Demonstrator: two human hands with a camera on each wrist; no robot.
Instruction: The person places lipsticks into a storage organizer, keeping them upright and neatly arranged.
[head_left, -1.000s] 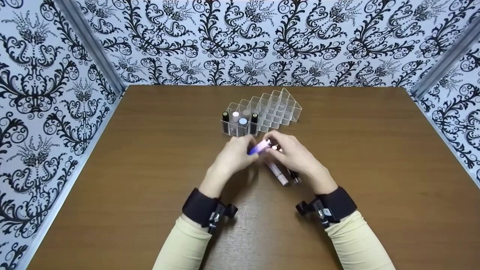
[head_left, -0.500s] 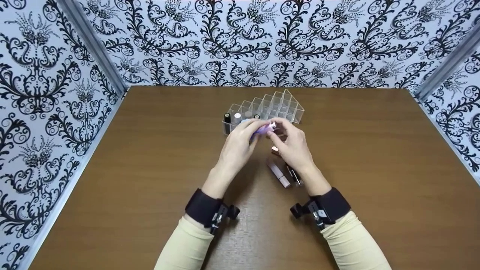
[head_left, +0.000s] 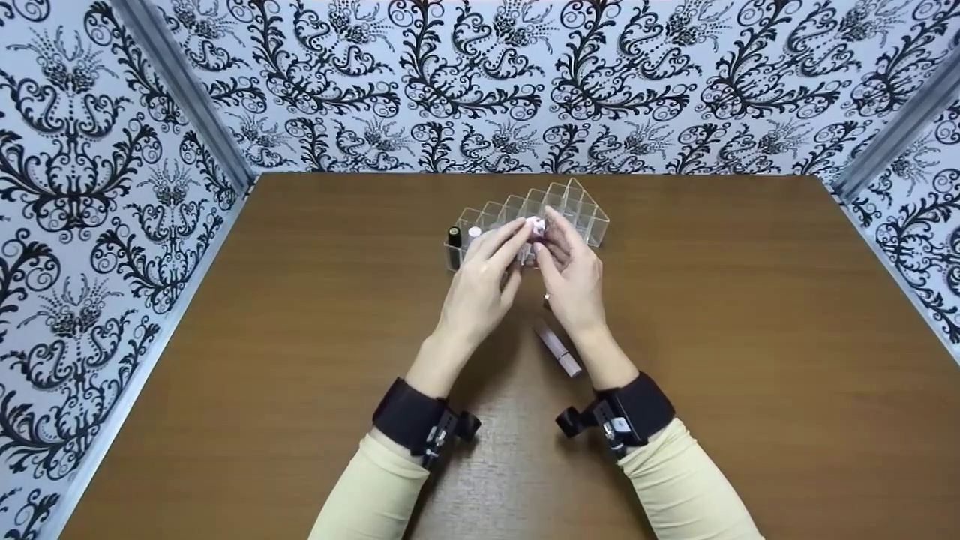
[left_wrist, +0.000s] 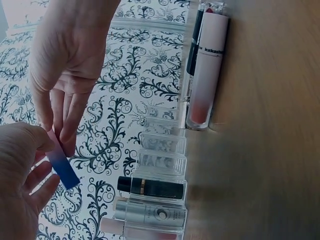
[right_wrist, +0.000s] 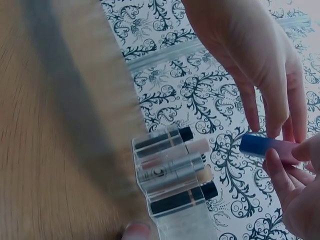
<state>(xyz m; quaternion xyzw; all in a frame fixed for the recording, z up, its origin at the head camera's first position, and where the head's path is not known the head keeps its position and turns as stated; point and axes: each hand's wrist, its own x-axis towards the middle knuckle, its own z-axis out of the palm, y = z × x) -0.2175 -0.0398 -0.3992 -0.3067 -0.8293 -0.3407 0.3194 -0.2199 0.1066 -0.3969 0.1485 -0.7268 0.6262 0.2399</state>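
A slim lipstick tube (left_wrist: 62,167), fading from pink to blue, is held up between my two hands. In the left wrist view, the thumb of my left hand (head_left: 474,289) pinches its pink end. My right hand (head_left: 576,289) also pinches that end with thumb and fingertips, as the right wrist view shows. The blue end (right_wrist: 255,145) sticks out free. Right behind my hands stands a clear stepped organizer (left_wrist: 162,145). Its lower slots hold a black lipstick (left_wrist: 157,187), a silver tube (left_wrist: 147,214), a pale pink tube (right_wrist: 197,146) and another black lipstick (head_left: 454,244).
A pink lip gloss (head_left: 559,349) lies on the wooden table (head_left: 750,337) in front of my right hand. Close beside it in the left wrist view is a dark, clear-cased tube (left_wrist: 194,55). Patterned walls (head_left: 480,90) enclose the table's back and sides.
Both hands have moved away from my body with the lipstick, up to the organizer, and now partly cover it. The blue end has turned downward, out of the head view.
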